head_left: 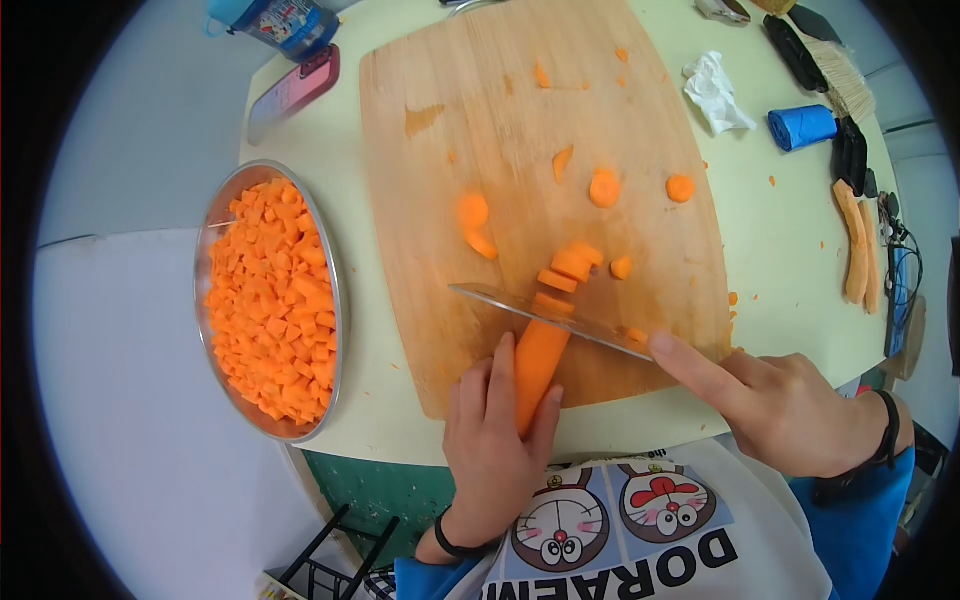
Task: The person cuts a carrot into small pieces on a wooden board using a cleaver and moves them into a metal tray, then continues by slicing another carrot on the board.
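Nearest, the left hand (495, 430) has its grip around a carrot (540, 365), thumb on one side, fingers on the other, on the wooden cutting board (490, 125). The right hand (790, 415) has its grip closed on the knife (600, 334), index finger extended; the blade crosses the carrot's far end. Just beyond lie cut slices (557, 281). Left of the board, diced carrot (270, 300) fills a metal bowl (341, 300) on the desk (385, 435). Farther off are a phone (295, 92) at left, and a blue roll (802, 128) and crumpled tissue (715, 95) at right.
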The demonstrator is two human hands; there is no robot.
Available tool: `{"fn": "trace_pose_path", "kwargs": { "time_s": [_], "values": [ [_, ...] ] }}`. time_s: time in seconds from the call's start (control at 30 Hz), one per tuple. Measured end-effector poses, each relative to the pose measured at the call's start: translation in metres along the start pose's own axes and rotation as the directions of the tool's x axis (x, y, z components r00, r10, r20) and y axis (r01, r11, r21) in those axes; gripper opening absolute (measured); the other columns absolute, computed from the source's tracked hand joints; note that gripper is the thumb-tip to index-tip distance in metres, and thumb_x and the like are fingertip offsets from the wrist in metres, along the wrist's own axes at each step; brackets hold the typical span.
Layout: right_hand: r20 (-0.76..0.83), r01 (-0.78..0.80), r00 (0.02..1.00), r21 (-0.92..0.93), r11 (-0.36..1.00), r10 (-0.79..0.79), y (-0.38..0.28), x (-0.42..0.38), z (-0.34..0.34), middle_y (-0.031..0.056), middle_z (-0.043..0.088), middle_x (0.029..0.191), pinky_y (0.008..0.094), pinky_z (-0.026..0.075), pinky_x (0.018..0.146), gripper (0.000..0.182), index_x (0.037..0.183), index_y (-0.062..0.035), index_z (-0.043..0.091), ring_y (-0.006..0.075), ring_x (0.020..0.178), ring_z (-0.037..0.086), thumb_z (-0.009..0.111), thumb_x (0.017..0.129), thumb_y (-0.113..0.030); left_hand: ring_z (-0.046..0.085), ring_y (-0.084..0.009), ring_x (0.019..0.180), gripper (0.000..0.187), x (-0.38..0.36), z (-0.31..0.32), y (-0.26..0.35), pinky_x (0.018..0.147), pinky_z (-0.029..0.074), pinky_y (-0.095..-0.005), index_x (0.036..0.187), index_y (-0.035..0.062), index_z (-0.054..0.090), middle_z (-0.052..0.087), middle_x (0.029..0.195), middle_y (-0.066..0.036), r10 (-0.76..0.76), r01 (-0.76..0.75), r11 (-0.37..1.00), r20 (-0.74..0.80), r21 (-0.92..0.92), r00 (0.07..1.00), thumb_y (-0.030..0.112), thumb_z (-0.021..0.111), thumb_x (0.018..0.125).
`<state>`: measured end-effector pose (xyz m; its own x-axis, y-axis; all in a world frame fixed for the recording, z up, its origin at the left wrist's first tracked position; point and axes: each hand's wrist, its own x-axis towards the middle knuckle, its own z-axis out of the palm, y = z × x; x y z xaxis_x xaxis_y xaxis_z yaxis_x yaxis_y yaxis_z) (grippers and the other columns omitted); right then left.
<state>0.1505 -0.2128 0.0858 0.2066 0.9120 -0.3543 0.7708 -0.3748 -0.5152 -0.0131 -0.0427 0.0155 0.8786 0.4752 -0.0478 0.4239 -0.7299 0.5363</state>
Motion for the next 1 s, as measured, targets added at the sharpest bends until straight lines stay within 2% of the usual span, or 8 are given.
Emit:
{"fn": "trace_pose_path", "kwargs": {
  "time_s": [0.07, 0.17, 0.3, 0.4, 0.5, 0.7, 0.77, 1.0],
  "values": [
    [-0.026, 0.024, 0.999, 0.001, 1.000, -0.024, 0.001, -0.009, -0.002, 0.0095, 0.059, 0.070, 0.0332, 0.047, 0.044, 0.085, 0.140, -0.0077, 0.030, 0.0267, 0.052, 0.057, 0.055, 0.061, 0.011, 0.055, -0.0315, 0.091, 0.054, -0.002, 0.001, 0.002, 0.075, 0.047, -0.0364, 0.125, 0.0019, 0.047, 0.052, 0.104, -0.015, -0.049, 0.049, 0.999, 0.004, -0.016, 0.999, 0.016, 0.069, 0.077],
    [-0.084, 0.029, 0.996, -0.009, 1.000, -0.029, 0.004, -0.022, -0.003, 0.0101, 0.059, 0.070, 0.0331, 0.047, 0.044, 0.086, 0.140, -0.0077, 0.028, 0.0271, 0.052, 0.057, 0.056, 0.062, 0.013, 0.056, -0.0310, 0.091, 0.053, -0.003, 0.006, 0.000, 0.075, 0.047, -0.0357, 0.123, 0.0017, 0.049, 0.054, 0.103, -0.014, -0.078, 0.076, 0.996, -0.054, -0.038, 0.995, 0.017, 0.070, 0.077],
    [-0.095, 0.038, 0.995, 0.026, 0.999, -0.036, 0.010, -0.030, -0.001, 0.0110, 0.059, 0.069, 0.0335, 0.046, 0.043, 0.086, 0.141, -0.0076, 0.027, 0.0270, 0.051, 0.057, 0.055, 0.062, 0.014, 0.057, -0.0315, 0.089, 0.049, -0.002, 0.007, 0.001, 0.075, 0.047, -0.0355, 0.119, 0.0003, 0.052, 0.055, 0.101, -0.015, -0.092, 0.088, 0.995, -0.057, -0.056, 0.994, 0.018, 0.070, 0.077],
    [-0.042, 0.039, 0.998, 0.053, 0.998, -0.037, 0.012, -0.034, 0.000, 0.0122, 0.058, 0.069, 0.0336, 0.046, 0.043, 0.088, 0.140, -0.0070, 0.027, 0.0262, 0.051, 0.056, 0.057, 0.060, 0.014, 0.057, -0.0320, 0.088, 0.046, -0.001, 0.007, 0.004, 0.075, 0.047, -0.0355, 0.115, -0.0012, 0.054, 0.055, 0.101, -0.016, -0.083, 0.080, 0.996, -0.067, -0.047, 0.994, 0.017, 0.070, 0.077],
    [0.000, 0.072, 0.997, 0.048, 0.996, -0.073, 0.014, -0.036, -0.001, 0.0123, 0.057, 0.068, 0.0334, 0.045, 0.043, 0.089, 0.140, -0.0061, 0.027, 0.0257, 0.050, 0.055, 0.058, 0.059, 0.013, 0.057, -0.0286, 0.086, 0.047, 0.000, 0.008, 0.003, 0.071, 0.048, -0.0338, 0.116, -0.0002, 0.055, 0.055, 0.100, -0.014, -0.044, 0.043, 0.999, -0.076, -0.012, 0.996, 0.019, 0.071, 0.076],
    [-0.052, 0.104, 0.994, 0.074, 0.992, -0.100, 0.017, -0.038, 0.007, 0.0132, 0.056, 0.070, 0.0335, 0.044, 0.042, 0.089, 0.139, -0.0046, 0.029, 0.0257, 0.050, 0.054, 0.058, 0.057, 0.012, 0.057, -0.0308, 0.087, 0.045, -0.001, 0.006, 0.003, 0.071, 0.048, -0.0354, 0.113, -0.0027, 0.055, 0.055, 0.100, -0.015, -0.092, 0.092, 0.996, -0.007, -0.003, 0.996, 0.017, 0.071, 0.076],
    [-0.042, 0.119, 0.992, 0.078, 0.990, -0.116, 0.017, -0.040, 0.008, 0.0135, 0.056, 0.072, 0.0334, 0.044, 0.042, 0.088, 0.139, -0.0050, 0.030, 0.0250, 0.050, 0.054, 0.059, 0.058, 0.011, 0.056, -0.0331, 0.088, 0.042, -0.002, 0.008, 0.001, 0.071, 0.048, -0.0366, 0.110, -0.0038, 0.055, 0.054, 0.102, -0.018, -0.048, 0.047, 0.998, -0.038, -0.035, 0.998, 0.017, 0.071, 0.076],
    [-0.045, 0.110, 0.993, 0.019, 0.994, -0.109, 0.013, -0.041, 0.009, 0.0136, 0.055, 0.072, 0.0323, 0.044, 0.041, 0.082, 0.137, -0.0062, 0.035, 0.0236, 0.049, 0.053, 0.060, 0.061, 0.008, 0.055, -0.0355, 0.089, 0.040, -0.004, 0.007, -0.002, 0.072, 0.048, -0.0370, 0.107, -0.0032, 0.055, 0.052, 0.104, -0.020, -0.032, 0.032, 0.999, -0.012, -0.036, 0.999, 0.015, 0.071, 0.075]
  ]
}}
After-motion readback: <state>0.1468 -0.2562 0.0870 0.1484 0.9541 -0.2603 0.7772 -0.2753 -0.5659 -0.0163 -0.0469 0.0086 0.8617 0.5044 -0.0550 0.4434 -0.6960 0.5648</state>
